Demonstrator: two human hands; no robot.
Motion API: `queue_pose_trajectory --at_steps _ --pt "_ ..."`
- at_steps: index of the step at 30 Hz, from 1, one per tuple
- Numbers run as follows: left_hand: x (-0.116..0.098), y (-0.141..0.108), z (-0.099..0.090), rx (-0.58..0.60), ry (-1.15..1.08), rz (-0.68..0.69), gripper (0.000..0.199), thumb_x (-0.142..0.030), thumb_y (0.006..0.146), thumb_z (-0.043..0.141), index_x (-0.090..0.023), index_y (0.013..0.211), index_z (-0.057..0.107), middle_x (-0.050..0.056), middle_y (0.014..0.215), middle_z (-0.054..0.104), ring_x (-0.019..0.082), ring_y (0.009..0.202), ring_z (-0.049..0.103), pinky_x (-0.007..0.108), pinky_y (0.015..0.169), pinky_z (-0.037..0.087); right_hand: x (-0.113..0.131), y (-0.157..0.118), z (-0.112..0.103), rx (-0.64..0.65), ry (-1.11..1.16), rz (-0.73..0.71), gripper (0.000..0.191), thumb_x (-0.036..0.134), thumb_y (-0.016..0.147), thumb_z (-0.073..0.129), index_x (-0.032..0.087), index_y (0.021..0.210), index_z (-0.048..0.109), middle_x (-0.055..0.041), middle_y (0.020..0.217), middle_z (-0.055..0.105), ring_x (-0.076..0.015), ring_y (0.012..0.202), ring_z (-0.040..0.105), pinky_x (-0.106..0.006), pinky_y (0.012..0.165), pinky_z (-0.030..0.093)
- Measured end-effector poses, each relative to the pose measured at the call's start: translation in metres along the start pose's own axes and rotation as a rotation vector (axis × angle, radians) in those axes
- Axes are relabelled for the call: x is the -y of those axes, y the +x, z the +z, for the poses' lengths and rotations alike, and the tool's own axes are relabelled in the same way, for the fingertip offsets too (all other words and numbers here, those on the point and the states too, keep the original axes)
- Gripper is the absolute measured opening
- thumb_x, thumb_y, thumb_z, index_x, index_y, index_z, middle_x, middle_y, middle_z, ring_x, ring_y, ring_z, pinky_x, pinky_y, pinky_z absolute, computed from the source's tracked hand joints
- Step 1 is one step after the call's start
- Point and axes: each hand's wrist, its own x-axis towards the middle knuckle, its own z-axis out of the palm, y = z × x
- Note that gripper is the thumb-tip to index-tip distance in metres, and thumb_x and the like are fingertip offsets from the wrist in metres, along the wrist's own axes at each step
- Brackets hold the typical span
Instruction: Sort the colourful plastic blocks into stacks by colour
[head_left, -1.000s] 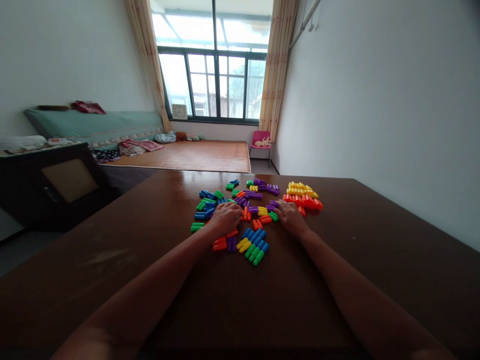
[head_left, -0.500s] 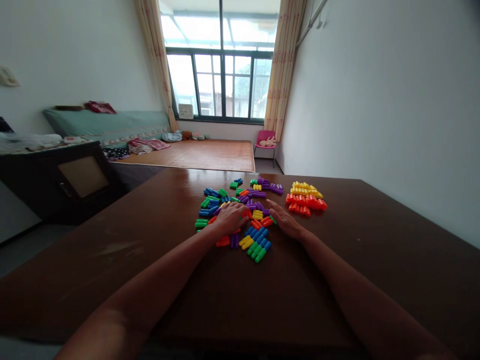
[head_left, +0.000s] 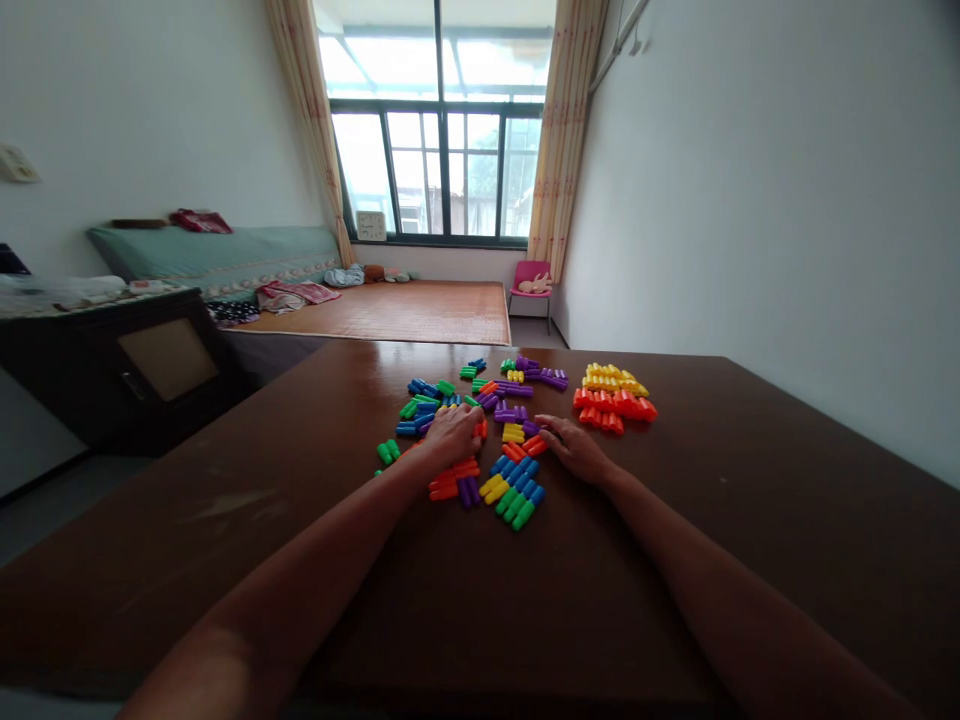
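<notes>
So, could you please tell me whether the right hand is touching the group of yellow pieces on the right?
Apart. The head view shows the orange pieces lying between the right hand and the yellow pieces.

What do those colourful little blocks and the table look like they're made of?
The blocks look like glossy moulded plastic: bright, even colours with a slight shine. The table seems to be varnished wood, dark brown and reflective, though laminate is possible.
</notes>
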Motion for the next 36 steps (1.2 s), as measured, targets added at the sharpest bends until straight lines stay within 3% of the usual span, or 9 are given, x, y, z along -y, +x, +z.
queue_pose_trajectory --at_steps 5,9,12,16,19,22,28,31,36 --pt "0.001 0.006 -0.008 -0.160 -0.490 -0.045 0.020 -0.023 0.085 0.049 -0.018 0.099 0.063 0.006 0.094 0.067 0.022 0.090 0.061 0.035 0.085 0.047 0.006 0.000 -0.006 -0.131 -0.049 -0.042 0.039 0.038 0.090 0.049 0.020 0.123 0.060 -0.0112 0.117 0.065 -0.0243 0.108 0.060 -0.043 0.097 0.046" --pt "-0.014 0.008 -0.012 0.009 -1.195 -0.065 0.033 -0.043 0.086 0.055 -0.014 0.101 0.062 0.006 0.091 0.069 0.019 0.086 0.064 0.035 0.081 0.051 0.026 -0.001 -0.008 -0.132 0.050 -0.035 0.037 0.038 0.092 0.046 0.022 0.123 0.059 -0.0099 0.119 0.065 -0.0217 0.099 0.064 -0.041 0.093 0.049" --pt "-0.030 0.004 -0.011 0.132 -1.448 -0.071 0.041 -0.049 0.079 0.067 -0.014 0.100 0.063 0.006 0.095 0.069 0.018 0.088 0.065 0.034 0.084 0.051 0.041 -0.004 -0.004 -0.063 0.228 -0.002 0.037 0.043 0.091 0.049 0.023 0.122 0.057 -0.0068 0.111 0.068 -0.0192 0.090 0.067 -0.036 0.084 0.053" --pt "-0.040 0.000 -0.013 0.132 -1.459 -0.118 0.044 -0.050 0.073 0.073 -0.014 0.098 0.066 0.005 0.091 0.069 0.017 0.084 0.064 0.029 0.079 0.051 0.047 -0.008 -0.001 -0.027 0.363 0.072 0.036 0.048 0.085 0.059 0.021 0.110 0.059 -0.0032 0.089 0.072 -0.0189 0.079 0.069 -0.032 0.073 0.055" --pt "-0.033 0.000 -0.020 0.056 -1.456 -0.214 0.045 -0.051 0.069 0.075 -0.013 0.092 0.067 0.004 0.086 0.069 0.015 0.078 0.064 0.027 0.073 0.050 0.040 -0.009 -0.002 -0.012 0.427 0.127 0.036 0.049 0.087 0.056 0.020 0.106 0.059 -0.0036 0.088 0.072 -0.0182 0.076 0.069 -0.032 0.071 0.055" --pt "-0.023 0.000 -0.027 0.065 -1.464 -0.279 0.044 -0.049 0.068 0.077 -0.013 0.090 0.068 0.004 0.082 0.069 0.013 0.073 0.063 0.025 0.070 0.049 0.032 -0.008 -0.003 -0.001 0.370 0.125 0.035 0.049 0.088 0.054 0.020 0.106 0.062 -0.0036 0.089 0.071 -0.0180 0.078 0.068 -0.033 0.073 0.055" --pt "-0.023 0.001 -0.018 0.160 -1.464 -0.147 0.047 -0.047 0.068 0.078 -0.012 0.097 0.069 0.006 0.090 0.070 0.014 0.080 0.064 0.026 0.074 0.049 0.041 -0.004 -0.005 -0.136 0.095 -0.057 0.040 0.041 0.086 0.059 0.025 0.122 0.060 -0.0087 0.121 0.063 -0.0211 0.097 0.061 -0.038 0.086 0.052" --pt "-0.026 0.002 -0.009 0.247 -1.389 -0.078 0.050 -0.044 0.068 0.079 -0.012 0.104 0.065 0.004 0.082 0.069 0.013 0.072 0.064 0.025 0.068 0.049 0.055 -0.007 -0.005 -0.044 0.169 -0.161 0.047 0.039 0.088 0.058 0.027 0.133 0.053 -0.0088 0.133 0.055 -0.0218 0.108 0.059 -0.038 0.091 0.051" --pt "-0.028 0.001 -0.005 0.288 -1.342 -0.058 0.057 -0.042 0.069 0.079 -0.013 0.113 0.058 0.004 0.084 0.068 0.015 0.073 0.065 0.027 0.067 0.051 0.064 -0.007 -0.012 0.092 0.232 -0.224 0.036 0.037 0.086 0.061 0.025 0.119 0.064 -0.0074 0.131 0.058 -0.0224 0.119 0.055 -0.037 0.101 0.045"
